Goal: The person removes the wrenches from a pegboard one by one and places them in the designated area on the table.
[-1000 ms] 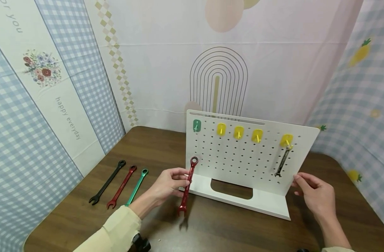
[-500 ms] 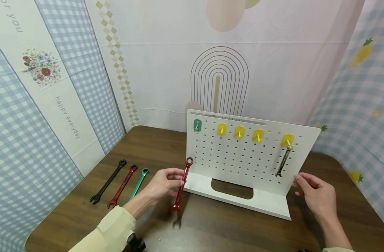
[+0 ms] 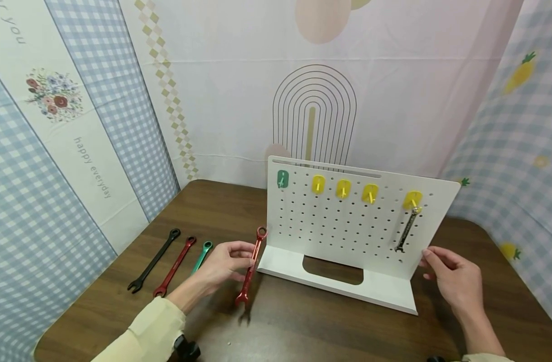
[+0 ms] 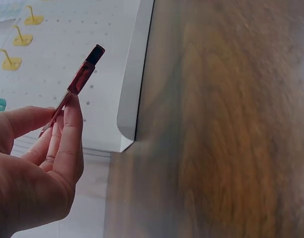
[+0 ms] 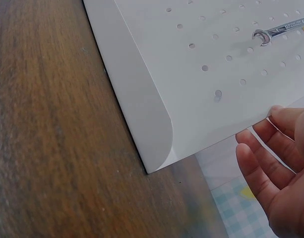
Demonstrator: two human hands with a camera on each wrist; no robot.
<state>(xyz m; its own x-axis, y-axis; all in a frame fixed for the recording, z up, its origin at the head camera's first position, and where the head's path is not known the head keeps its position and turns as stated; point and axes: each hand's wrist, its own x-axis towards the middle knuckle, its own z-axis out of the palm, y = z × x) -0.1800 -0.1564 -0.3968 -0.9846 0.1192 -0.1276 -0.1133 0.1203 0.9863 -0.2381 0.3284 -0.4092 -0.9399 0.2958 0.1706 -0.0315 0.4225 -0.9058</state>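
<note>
My left hand (image 3: 223, 264) pinches a red combination wrench (image 3: 248, 278) between thumb and fingers, ring end up, just off the left end of the white pegboard (image 3: 389, 292). In the left wrist view the wrench (image 4: 82, 77) is seen nearly edge-on, partly hidden by the fingers. My right hand (image 3: 459, 284) grips the pegboard's right edge; the right wrist view shows the thumb at that edge and some fingertips behind it. A chrome wrench (image 3: 406, 231) hangs from the rightmost yellow hook (image 3: 412, 199).
Left on the wooden table (image 3: 303, 332) lie a black wrench (image 3: 154, 261), another red wrench (image 3: 176, 265) and a green wrench (image 3: 201, 256), partly behind the left hand. A green hook (image 3: 282, 179) and more yellow hooks (image 3: 343, 189) bear nothing. Printed cloth (image 3: 212, 100) surrounds the table.
My left hand has drawn the red wrench leftward, from in front of the pegboard's left edge to beside it. My right hand stays at the board's right edge.
</note>
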